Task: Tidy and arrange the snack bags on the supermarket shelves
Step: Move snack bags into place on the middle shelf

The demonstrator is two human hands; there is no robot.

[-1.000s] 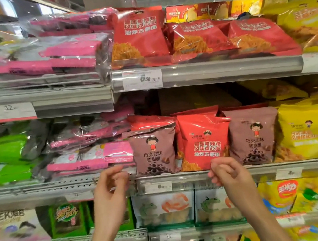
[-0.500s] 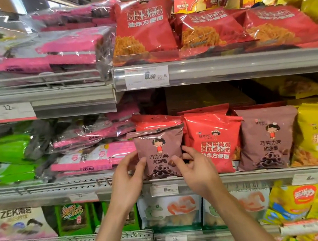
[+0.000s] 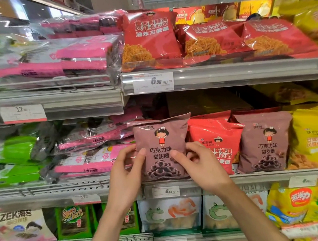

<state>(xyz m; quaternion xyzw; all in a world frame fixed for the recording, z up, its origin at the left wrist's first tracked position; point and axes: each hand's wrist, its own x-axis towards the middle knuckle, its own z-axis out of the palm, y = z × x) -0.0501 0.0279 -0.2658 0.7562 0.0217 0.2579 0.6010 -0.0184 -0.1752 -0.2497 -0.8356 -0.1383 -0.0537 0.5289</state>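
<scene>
With both hands, left hand (image 3: 127, 169) and right hand (image 3: 198, 162), gripping 1 brown snack bag (image 3: 161, 140), a sideways shove could topple the red bag (image 3: 215, 133) just right.

Both forearms come up from bottom of frame, bare, angled inward toward each other. Left hand (image 3: 126, 171) raised w/ wrist slightly bent, palm facing right; thumb extended up & forward, tip pressed on front of brown snack bag (image 3: 161, 140), other fingers curled round its left edge, mostly hidden behind it. Right hand (image 3: 198, 162) mirrors it: back of hand toward camera, thumb laid across bag's front lower right, fingers bent & tucked at its right edge. Hands level w/ each other, apart, bag pinched between them.
</scene>
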